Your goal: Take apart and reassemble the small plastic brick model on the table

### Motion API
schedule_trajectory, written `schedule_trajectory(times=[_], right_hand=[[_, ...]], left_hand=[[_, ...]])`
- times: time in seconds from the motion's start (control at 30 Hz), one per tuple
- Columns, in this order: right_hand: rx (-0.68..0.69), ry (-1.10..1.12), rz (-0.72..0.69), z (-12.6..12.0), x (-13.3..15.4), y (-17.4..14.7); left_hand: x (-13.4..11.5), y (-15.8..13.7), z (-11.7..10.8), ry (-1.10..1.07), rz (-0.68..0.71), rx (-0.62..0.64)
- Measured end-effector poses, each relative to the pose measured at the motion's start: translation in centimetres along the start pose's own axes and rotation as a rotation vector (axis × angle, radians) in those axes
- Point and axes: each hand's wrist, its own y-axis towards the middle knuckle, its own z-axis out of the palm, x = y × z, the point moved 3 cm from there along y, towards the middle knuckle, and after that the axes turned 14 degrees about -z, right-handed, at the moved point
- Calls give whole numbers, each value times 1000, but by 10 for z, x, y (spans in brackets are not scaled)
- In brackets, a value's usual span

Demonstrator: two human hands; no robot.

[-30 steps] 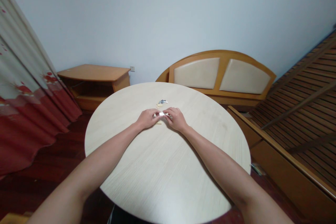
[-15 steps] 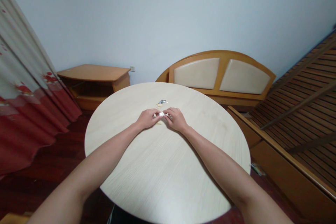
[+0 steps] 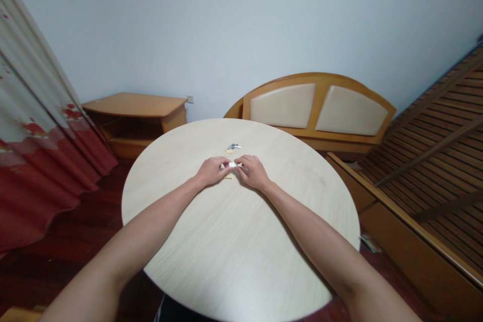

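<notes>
A small white piece with dark marks (image 3: 233,164) is pinched between my two hands over the middle of the round table; its kind is too small to make out. My left hand (image 3: 213,170) grips its left end between thumb and fingers. At the other end, my right hand (image 3: 253,170) holds it the same way. Just beyond the hands lies a little cluster of dark and silvery small parts (image 3: 234,146), with flat pale-yellow pieces (image 3: 229,152) in front of it. A thin yellowish stick (image 3: 228,178) rests on the near side, close to my left hand.
The round pale table (image 3: 234,241) reaches from my body toward the wall. A wooden cabinet (image 3: 139,104) stands back left, beside a red and white curtain (image 3: 33,161). Behind the table is a padded headboard (image 3: 283,105); a wooden bed frame with slats (image 3: 426,161) is at right.
Both hands stay in place around the white piece. Its visible face looks very slightly tilted compared with before; the parts on the table have not moved.
</notes>
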Motion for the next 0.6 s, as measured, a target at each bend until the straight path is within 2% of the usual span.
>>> schedule_trajectory(times=[0.6], right_hand=[[-8, -7, -4, 0, 0, 0]], left_hand=[[1, 0, 1, -24, 6, 17]])
